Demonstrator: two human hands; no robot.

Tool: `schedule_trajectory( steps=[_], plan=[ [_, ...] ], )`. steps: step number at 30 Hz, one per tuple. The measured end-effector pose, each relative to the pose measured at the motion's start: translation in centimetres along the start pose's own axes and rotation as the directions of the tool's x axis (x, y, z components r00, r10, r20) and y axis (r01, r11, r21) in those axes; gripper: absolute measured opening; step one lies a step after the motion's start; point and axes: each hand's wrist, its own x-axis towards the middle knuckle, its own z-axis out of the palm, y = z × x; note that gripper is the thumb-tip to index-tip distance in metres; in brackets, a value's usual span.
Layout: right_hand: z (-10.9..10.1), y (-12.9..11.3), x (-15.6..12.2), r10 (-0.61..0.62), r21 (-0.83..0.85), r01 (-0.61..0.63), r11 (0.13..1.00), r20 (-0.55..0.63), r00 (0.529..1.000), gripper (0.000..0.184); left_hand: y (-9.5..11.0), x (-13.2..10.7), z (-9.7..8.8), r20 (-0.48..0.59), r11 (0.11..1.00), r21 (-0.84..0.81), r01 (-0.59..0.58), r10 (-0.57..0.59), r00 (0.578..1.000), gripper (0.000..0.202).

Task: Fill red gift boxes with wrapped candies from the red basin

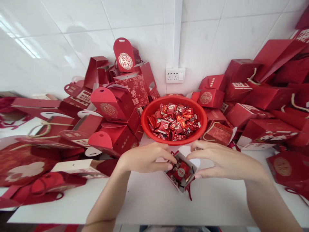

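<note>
A small red candy box (pixel 180 190) with pale inner walls stands open in front of me on the white table, tilted toward my view. Inside it lie several red-wrapped candies (pixel 181 171). My left hand (pixel 149 158) is at the box's left rim, its thumb and index finger closed on the edge. Over the right rim is my right hand (pixel 217 160), thumb and fingers apart, fingertips close to or touching the box. A dark red cord or strap (pixel 189 193) hangs off the near corner. Just behind is a red plastic basin (pixel 144 124) holding many wrapped candies (pixel 172 124).
Red gift boxes (pixel 116 138) are piled on the left, some with raised flaps or rope handles. More red boxes (pixel 263 96) are stacked on the right. A white socket panel (pixel 175 75) is on the tiled wall behind. The table's front edge (pixel 169 223) runs below my hands.
</note>
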Motion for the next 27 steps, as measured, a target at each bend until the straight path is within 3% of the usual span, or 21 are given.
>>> schedule_trajectory(
  steps=[5, 10, 13, 16, 18, 20, 23, 25, 27],
  plan=[
    [2.7, 1.1, -1.6, 0.023, 0.11, -0.003, 0.994, -0.181, 0.983, 0.045, -0.6, -1.6, 1.0, -0.122, 0.994, -0.051, 0.095, -0.101, 0.987, 0.027],
    [6.7, 1.4, -2.1, 0.1, 0.306, 0.024, 0.952, -0.384, 0.918, 0.036, -1.1, -2.5, 2.1, -0.171, 0.985, -0.082, 0.153, -0.165, 0.971, 0.038],
    [9.3, 1.3, -2.0, 0.156, 0.379, 0.061, 0.923, -0.517, 0.842, 0.023, -1.3, -2.7, 3.3, -0.225, 0.982, -0.147, 0.122, -0.153, 0.962, 0.041],
    [11.7, 1.2, -1.5, 0.237, 0.403, 0.067, 0.913, -0.654, 0.718, 0.019, -1.2, -2.9, 4.4, -0.311, 0.979, -0.197, 0.056, -0.116, 0.943, 0.036],
    [13.0, 1.2, -1.0, 0.278, 0.412, 0.069, 0.909, -0.72, 0.635, 0.026, -0.9, -3.0, 4.9, -0.328, 0.973, -0.231, 0.023, -0.1, 0.939, 0.035],
    [14.0, 1.2, -0.5, 0.318, 0.434, 0.067, 0.898, -0.747, 0.584, 0.043, -0.7, -3.1, 5.4, -0.278, 0.965, -0.26, 0.028, -0.103, 0.955, 0.042],
    [14.9, 1.2, 0.1, 0.389, 0.503, 0.057, 0.863, -0.73, 0.562, 0.059, -0.5, -2.9, 6.1, -0.195, 0.964, -0.253, 0.081, -0.133, 0.972, 0.056],
    [15.0, 1.1, 0.4, 0.419, 0.542, 0.062, 0.838, -0.712, 0.564, 0.061, -0.4, -2.6, 6.5, -0.215, 0.967, -0.232, 0.109, -0.16, 0.963, 0.053],
    [14.9, 0.9, 0.5, 0.408, 0.552, 0.087, 0.829, -0.704, 0.581, 0.051, -0.5, -2.2, 7.0, -0.276, 0.969, -0.223, 0.105, -0.166, 0.947, 0.045]
  ],
)
